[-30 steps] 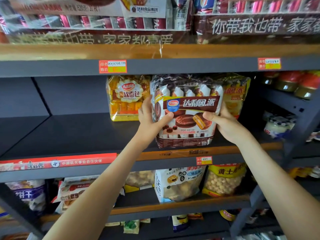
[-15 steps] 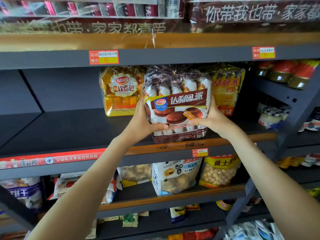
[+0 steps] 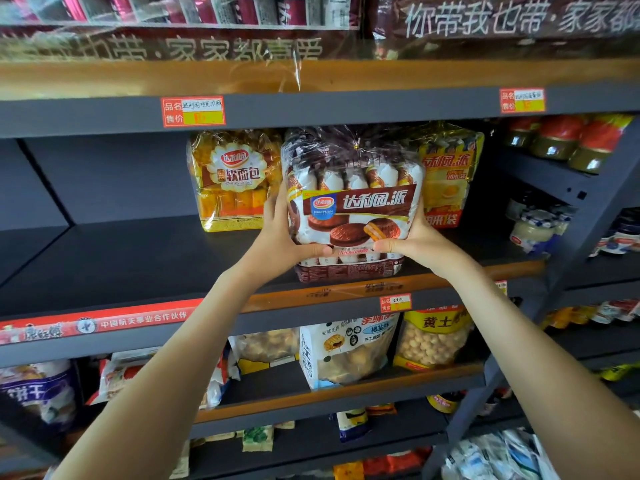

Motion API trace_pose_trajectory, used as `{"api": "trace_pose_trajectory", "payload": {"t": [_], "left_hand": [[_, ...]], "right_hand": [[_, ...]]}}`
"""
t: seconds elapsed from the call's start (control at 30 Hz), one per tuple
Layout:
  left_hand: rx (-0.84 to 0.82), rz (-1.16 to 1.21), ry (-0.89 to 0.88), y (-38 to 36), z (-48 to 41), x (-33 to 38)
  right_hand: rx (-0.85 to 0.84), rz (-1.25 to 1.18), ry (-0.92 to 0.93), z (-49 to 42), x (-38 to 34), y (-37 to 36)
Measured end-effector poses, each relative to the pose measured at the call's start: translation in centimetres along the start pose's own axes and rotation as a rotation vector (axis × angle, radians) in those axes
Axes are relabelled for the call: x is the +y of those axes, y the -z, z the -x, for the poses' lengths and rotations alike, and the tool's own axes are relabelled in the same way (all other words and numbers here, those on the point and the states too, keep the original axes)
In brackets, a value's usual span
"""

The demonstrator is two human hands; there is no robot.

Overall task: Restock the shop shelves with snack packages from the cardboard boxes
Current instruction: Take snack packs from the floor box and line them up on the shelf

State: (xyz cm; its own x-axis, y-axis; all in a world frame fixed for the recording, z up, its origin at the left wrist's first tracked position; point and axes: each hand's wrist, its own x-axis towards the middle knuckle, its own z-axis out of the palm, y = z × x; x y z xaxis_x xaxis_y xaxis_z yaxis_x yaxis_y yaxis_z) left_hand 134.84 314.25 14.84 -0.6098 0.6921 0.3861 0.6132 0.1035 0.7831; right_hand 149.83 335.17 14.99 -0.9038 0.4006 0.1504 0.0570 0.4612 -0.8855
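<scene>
A brown and white chocolate pie package point(image 3: 353, 206) stands upright at the front edge of the dark middle shelf point(image 3: 138, 265). My left hand point(image 3: 282, 237) grips its left side, thumb across the lower front. My right hand point(image 3: 415, 242) grips its right side, thumb on the front too. Behind it on the left stands a yellow soft bread package point(image 3: 233, 181), and behind it on the right a yellow pie package point(image 3: 450, 181). No cardboard box is in view.
The shelf above carries wrapped red and brown packs point(image 3: 207, 15) behind a price tag point(image 3: 193, 111). Below are nut and snack bags point(image 3: 349, 348). Jars point(image 3: 568, 140) fill a side rack at right. The left half of the middle shelf is bare.
Both hands have pushed the chocolate pie package slightly further onto the shelf, and its base now rests on the front edge. My thumbs have slid lower on its front.
</scene>
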Motion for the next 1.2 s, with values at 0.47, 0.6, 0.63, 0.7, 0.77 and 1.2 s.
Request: {"api": "trace_pose_trajectory", "payload": {"t": [0.47, 0.6, 0.63, 0.7, 0.77, 1.2], "left_hand": [[0.015, 0.293, 0.038, -0.8, 2.1, 0.9], [0.047, 0.217, 0.085, -0.7, 2.0, 0.9], [0.067, 0.210, 0.089, -0.7, 1.9, 0.8], [0.082, 0.214, 0.090, -0.7, 1.9, 0.5], [0.099, 0.238, 0.090, -0.7, 1.9, 0.3], [0.390, -0.854, -0.591, -4.1, 4.0, 1.1]], "right_hand": [[0.060, -0.370, 0.063, 1.7, -0.5, -0.6], [0.082, -0.410, 0.083, 1.5, -0.9, -1.4], [0.089, -0.417, 0.082, 1.4, -0.9, -1.6], [0.111, -0.429, 0.076, 1.4, -1.0, -1.9], [0.144, -0.422, 0.076, 1.5, -1.2, -2.1], [0.764, 0.630, 0.416, 4.5, -0.8, -6.0]]}}
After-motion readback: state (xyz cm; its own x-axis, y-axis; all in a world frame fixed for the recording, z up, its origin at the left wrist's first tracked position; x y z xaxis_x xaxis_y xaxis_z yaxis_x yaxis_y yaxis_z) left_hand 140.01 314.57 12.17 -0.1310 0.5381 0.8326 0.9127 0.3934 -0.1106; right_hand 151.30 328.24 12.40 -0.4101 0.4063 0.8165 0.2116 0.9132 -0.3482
